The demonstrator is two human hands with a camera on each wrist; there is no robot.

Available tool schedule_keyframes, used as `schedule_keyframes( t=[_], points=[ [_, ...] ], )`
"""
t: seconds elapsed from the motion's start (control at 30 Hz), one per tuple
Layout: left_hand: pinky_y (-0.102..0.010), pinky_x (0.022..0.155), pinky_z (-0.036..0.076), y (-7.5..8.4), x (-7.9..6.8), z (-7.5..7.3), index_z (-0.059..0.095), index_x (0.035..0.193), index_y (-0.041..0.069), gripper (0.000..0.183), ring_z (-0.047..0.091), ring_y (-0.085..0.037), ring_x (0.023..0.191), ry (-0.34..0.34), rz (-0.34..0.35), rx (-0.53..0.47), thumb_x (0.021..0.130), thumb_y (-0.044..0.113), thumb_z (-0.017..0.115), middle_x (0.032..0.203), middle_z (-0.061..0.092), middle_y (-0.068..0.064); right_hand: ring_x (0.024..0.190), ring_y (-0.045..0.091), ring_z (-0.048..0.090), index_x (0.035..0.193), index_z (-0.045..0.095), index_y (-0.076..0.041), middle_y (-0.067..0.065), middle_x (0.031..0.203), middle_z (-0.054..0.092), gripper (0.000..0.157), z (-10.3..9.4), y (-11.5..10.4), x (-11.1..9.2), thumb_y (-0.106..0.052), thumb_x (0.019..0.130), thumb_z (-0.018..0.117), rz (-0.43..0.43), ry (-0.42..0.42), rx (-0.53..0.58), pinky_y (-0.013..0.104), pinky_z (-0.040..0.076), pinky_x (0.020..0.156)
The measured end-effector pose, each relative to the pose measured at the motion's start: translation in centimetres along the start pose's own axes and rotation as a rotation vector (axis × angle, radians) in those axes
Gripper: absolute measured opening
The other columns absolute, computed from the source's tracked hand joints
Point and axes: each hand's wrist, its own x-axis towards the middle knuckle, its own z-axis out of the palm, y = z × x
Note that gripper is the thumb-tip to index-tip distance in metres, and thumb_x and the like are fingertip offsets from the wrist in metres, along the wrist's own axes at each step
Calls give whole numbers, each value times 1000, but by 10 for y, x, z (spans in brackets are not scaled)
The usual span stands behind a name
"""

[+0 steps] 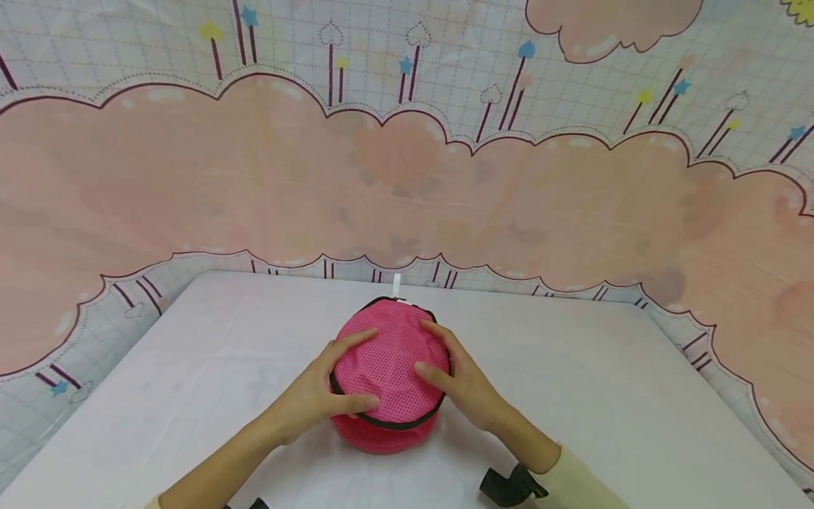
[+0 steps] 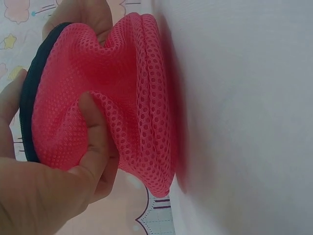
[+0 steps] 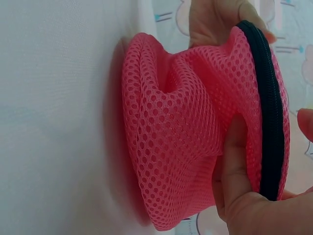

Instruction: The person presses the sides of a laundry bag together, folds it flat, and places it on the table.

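A round pink mesh laundry bag [image 1: 391, 360] with a black zipper band around its top stands on the white table, its side walls creased inward. My left hand [image 1: 327, 385] grips its left edge, thumb and a finger over the top, other fingers against the side mesh [image 2: 63, 107]. From the right, my right hand [image 1: 467, 378] holds the opposite edge the same way, fingers pressing into the wall below the zipper [image 3: 270, 117]. The zipper looks closed along the part in view. A white tag [image 1: 397, 284] sticks up at the bag's far side. Whatever is inside cannot be seen.
The white tabletop [image 1: 572, 367] spreads around the bag on all sides. Behind it hangs a patterned cloth [image 1: 381, 184] with pink cloud shapes. A black strap piece [image 1: 511, 488] sits by the right sleeve.
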Motion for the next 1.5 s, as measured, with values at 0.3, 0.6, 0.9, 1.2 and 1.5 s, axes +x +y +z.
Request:
schedule_keyframes(
  t=[0.3, 0.6, 0.9, 1.2, 1.5],
  points=[
    [-36, 90, 45, -5, 2, -1, 40, 142, 39, 82, 46, -32, 119, -20, -10, -50, 74, 20, 83, 144, 34, -12, 138, 21, 24, 149, 27, -23, -1, 153, 23, 64, 2, 3, 0, -25, 94, 60, 1, -2, 36, 41, 29, 108],
    [-36, 93, 44, -7, 3, -2, 39, 143, 38, 83, 46, -31, 121, -30, -8, -61, 74, 19, 83, 144, 35, -12, 139, 19, 24, 148, 28, -19, 0, 153, 23, 62, 4, 6, 1, -22, 95, 59, -15, -3, 77, 39, 27, 109],
    [-36, 92, 44, -9, 6, -6, 39, 143, 38, 83, 48, -30, 120, -42, -17, -71, 75, 19, 83, 145, 34, -12, 139, 23, 24, 148, 30, -14, 3, 153, 23, 60, 9, 9, 4, -17, 95, 58, -32, 30, 138, 30, 33, 105],
    [-36, 94, 43, -8, 6, -7, 39, 143, 37, 84, 48, -29, 120, -46, -17, -78, 74, 18, 83, 146, 34, -11, 140, 25, 22, 148, 28, -12, 6, 153, 21, 59, 12, 12, 4, -13, 96, 55, -54, 33, 182, 27, 33, 105],
    [-36, 95, 42, -8, 7, -8, 39, 143, 37, 84, 48, -29, 121, -51, -30, -82, 74, 19, 83, 145, 34, -11, 139, 28, 22, 148, 26, -10, 10, 153, 18, 59, 12, 14, 5, -11, 96, 52, -54, 0, 237, 27, 34, 104]
  ],
)
